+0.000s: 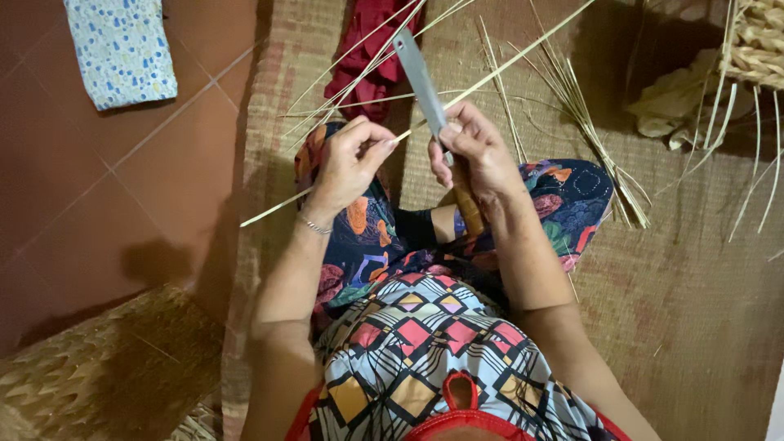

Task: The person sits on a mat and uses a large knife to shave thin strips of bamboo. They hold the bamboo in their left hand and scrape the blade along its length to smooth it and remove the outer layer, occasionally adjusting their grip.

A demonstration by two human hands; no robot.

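the long flat knife blade is pale grey, its wooden handle orange-brown. the thin reed strips are straw yellow. the woven floor mat is tan with faint reddish bands. the folded cloth is light blue with darker blue and yellow speckles. the crumpled fabric is deep red. the floor tiles are reddish brown.

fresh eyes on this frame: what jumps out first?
Dead centre, the right hand grips a long knife, blade pointing up and away, against a thin straw that the left hand pinches. Loose straws fan across the woven mat to the right. A blue-spotted cloth lies on the red tile floor, upper left.
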